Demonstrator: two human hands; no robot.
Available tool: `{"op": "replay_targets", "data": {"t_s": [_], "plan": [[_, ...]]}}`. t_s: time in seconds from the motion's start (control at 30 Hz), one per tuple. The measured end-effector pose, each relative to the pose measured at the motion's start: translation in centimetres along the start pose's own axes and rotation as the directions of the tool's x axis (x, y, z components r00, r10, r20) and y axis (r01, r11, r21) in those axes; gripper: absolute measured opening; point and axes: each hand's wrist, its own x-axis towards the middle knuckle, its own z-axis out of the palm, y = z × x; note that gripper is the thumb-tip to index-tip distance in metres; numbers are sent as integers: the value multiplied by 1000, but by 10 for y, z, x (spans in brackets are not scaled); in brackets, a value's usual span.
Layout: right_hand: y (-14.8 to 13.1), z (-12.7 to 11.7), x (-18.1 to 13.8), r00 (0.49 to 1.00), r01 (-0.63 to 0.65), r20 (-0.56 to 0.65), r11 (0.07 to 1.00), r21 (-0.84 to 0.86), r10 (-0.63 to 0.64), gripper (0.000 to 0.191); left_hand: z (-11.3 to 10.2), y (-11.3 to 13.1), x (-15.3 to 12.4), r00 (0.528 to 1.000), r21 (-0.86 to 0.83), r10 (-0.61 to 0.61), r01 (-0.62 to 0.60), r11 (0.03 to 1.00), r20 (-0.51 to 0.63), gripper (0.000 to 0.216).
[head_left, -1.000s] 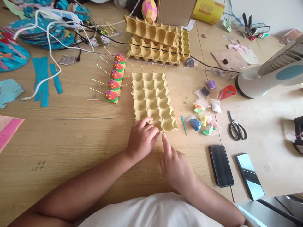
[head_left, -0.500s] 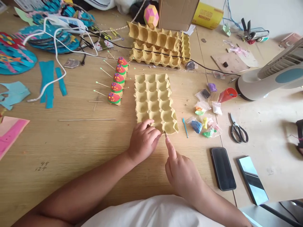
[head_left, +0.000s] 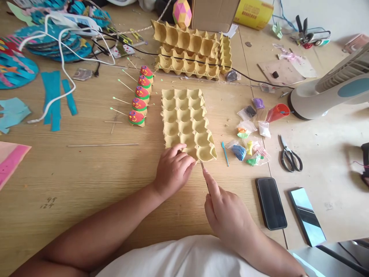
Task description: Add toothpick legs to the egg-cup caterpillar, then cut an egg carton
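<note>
Left grip (head_left: 173,169): fingers curled over the near corner of the egg tray (head_left: 184,115), which is moulded pulp, dimpled, yellow-brown and flat on the wood-grain table (head_left: 86,169). Right grip (head_left: 227,215): closed round a thin dark blade (head_left: 201,165), tip at the tray's near edge.

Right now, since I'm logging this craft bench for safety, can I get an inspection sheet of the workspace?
Surface: wooden table, pencil marks, crumbs.
Job's things: tray lies flat, hollows up; thin tool, tip at the tray's near edge.
Clutter: painted cups, clay bags, scissors, two phones, tray stack, paper scraps.
Hands: left hand grips the tray's near corner; right hand holds the tool.
Cables: white cable loops at left; black cable crosses the tray stack.
Surroundings: fan, box, wall.
</note>
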Motion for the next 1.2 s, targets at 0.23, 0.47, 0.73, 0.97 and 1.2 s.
{"op": "replay_targets", "data": {"t_s": [0.23, 0.47, 0.73, 0.97, 1.2], "plan": [[1, 0, 2, 1000, -11, 20, 1000, -8, 11, 67, 0, 0, 1, 1000, 1, 4, -4, 1000, -8, 12], [-3, 0, 4, 998, -28, 52, 996, -82, 33, 68, -1, 1, 1, 1000, 3, 0, 0, 1000, 2, 12], [-11, -1, 10, 982, -69, 162, 982, -178, 98, 69, -1, 1, 1, 1000, 7, -1, 0, 1000, 10, 12], [-13, 2, 14, 986, -57, 142, 978, -200, 86, 65, -2, 0, 0, 1000, 3, 3, -3, 1000, 11, 14], [-11, 5, 18, 985, -66, 144, 979, -193, 95, 66, -2, 1, 0, 1000, -2, -6, 6, 1000, 15, 13]]}}
